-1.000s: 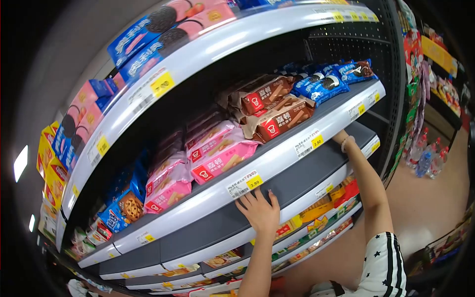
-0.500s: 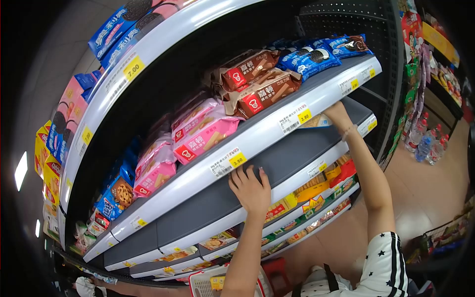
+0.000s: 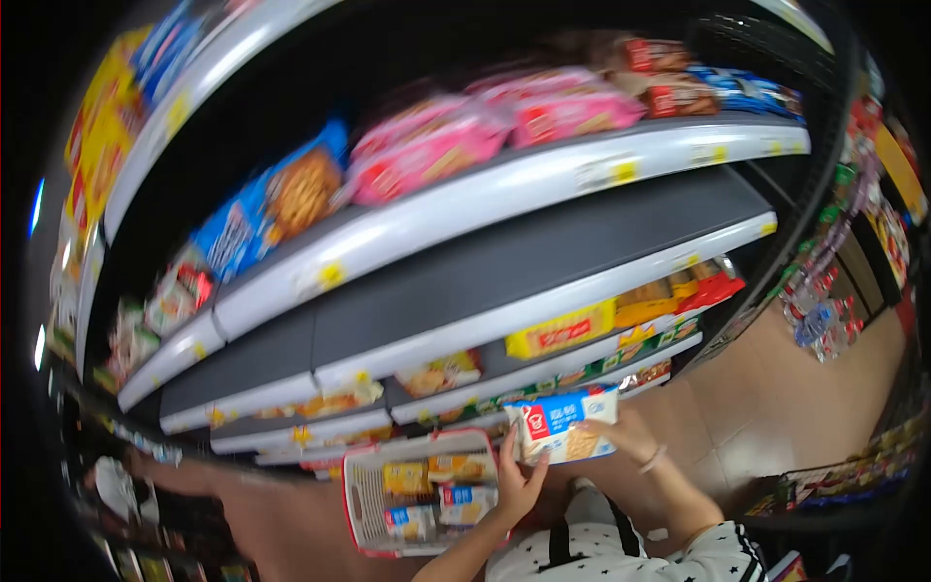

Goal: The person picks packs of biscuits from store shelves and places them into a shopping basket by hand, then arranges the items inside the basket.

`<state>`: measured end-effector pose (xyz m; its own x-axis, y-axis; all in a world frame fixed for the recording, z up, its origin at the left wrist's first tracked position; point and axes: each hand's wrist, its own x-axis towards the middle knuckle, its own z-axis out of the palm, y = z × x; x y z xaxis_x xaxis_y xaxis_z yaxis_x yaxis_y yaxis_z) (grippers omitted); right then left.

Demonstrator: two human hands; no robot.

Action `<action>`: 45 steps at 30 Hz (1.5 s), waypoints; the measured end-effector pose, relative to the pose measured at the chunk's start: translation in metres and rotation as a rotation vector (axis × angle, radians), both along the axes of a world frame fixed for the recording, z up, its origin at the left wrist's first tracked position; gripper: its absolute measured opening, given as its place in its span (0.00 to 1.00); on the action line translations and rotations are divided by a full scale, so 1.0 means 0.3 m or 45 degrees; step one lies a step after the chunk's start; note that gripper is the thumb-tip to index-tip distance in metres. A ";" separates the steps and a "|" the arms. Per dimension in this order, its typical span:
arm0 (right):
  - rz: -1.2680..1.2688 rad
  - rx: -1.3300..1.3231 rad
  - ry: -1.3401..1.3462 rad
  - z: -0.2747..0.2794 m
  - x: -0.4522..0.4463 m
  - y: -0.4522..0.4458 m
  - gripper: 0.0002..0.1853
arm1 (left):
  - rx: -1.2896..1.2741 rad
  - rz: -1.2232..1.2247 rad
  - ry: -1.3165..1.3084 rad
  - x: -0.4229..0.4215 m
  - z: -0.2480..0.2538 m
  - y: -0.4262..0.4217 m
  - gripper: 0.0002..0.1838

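Note:
A blue and white packet of biscuits [image 3: 562,427] is held in front of my body, its printed face turned up. My left hand [image 3: 521,480] grips its left end, thumb on the front. At the right end, my right hand [image 3: 626,436] has its fingers closed on the packet. Just left of my left hand is a white shopping basket with a red rim [image 3: 351,509]. Inside lie yellow packs [image 3: 405,477] and blue and white packs [image 3: 411,522] much like the held one.
Above stands a curved shelf unit [image 3: 543,257]; pink wafer packs [image 3: 427,145], brown packs [image 3: 679,94] and a blue cookie bag [image 3: 281,199] fill its upper tier. Yellow packs [image 3: 562,330] sit lower. Bottles [image 3: 824,315] stand on the floor at right. Another person [image 3: 121,490] is at lower left.
My right hand has come off the shelf with the biscuit packet and moved down. My left hand has left the shelf and now holds the packet too. The view has swung down, showing the basket.

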<state>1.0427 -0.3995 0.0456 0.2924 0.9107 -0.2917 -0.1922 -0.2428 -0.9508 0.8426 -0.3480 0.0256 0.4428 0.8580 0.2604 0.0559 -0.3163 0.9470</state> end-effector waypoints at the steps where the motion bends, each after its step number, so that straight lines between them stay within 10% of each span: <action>1: 0.076 -0.033 0.163 0.016 -0.127 0.005 0.26 | -0.113 0.056 0.024 -0.094 -0.026 -0.029 0.35; 2: 0.207 -0.098 0.070 -0.236 -0.219 0.006 0.23 | -0.230 0.119 0.043 -0.196 -0.062 -0.058 0.34; 9: 0.561 -0.471 0.174 -0.444 -0.818 0.076 0.23 | -0.287 0.743 0.552 -0.707 -0.369 -0.097 0.32; 15: 0.627 -0.635 -0.256 -0.882 -0.958 0.118 0.39 | -0.764 0.394 0.823 -0.901 -0.646 -0.041 0.36; 18: 0.414 -0.805 -0.809 -0.793 -1.038 0.102 0.41 | -0.531 0.409 1.064 -0.901 -0.690 -0.040 0.39; 23: 0.157 -0.764 -1.412 -0.738 -1.038 0.046 0.36 | -0.173 0.476 1.133 -0.920 -0.567 -0.003 0.36; 28: -0.079 -0.068 -0.807 -0.677 -0.876 -0.054 0.20 | 0.217 0.571 0.071 -1.054 0.165 0.070 0.23; 32: -0.106 -0.131 -1.366 -0.555 -0.782 -0.223 0.13 | 1.146 0.452 0.043 -1.197 0.645 -0.070 0.14; 33: -0.116 -0.262 -1.350 -0.639 -0.739 -0.294 0.12 | 1.323 0.456 0.064 -1.219 0.707 -0.109 0.18; 35: 0.919 -0.403 -2.421 -1.350 -0.455 -0.568 0.17 | 1.501 0.826 -0.226 -1.165 0.722 -0.145 0.20; 38: 0.863 -1.169 -1.391 -1.072 -0.545 -0.707 0.18 | 1.602 0.987 -0.337 -1.110 0.814 -0.153 0.15; 45: 0.621 -1.271 -0.945 -0.962 -0.646 -0.728 0.22 | 1.727 0.946 -0.417 -1.152 0.810 -0.130 0.14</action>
<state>0.8490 -0.6178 -0.2428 0.3786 0.4577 -0.8045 0.5945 -0.7864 -0.1676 0.4969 -0.3871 0.2687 -0.1802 -0.0922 0.9793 0.4360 -0.9000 -0.0045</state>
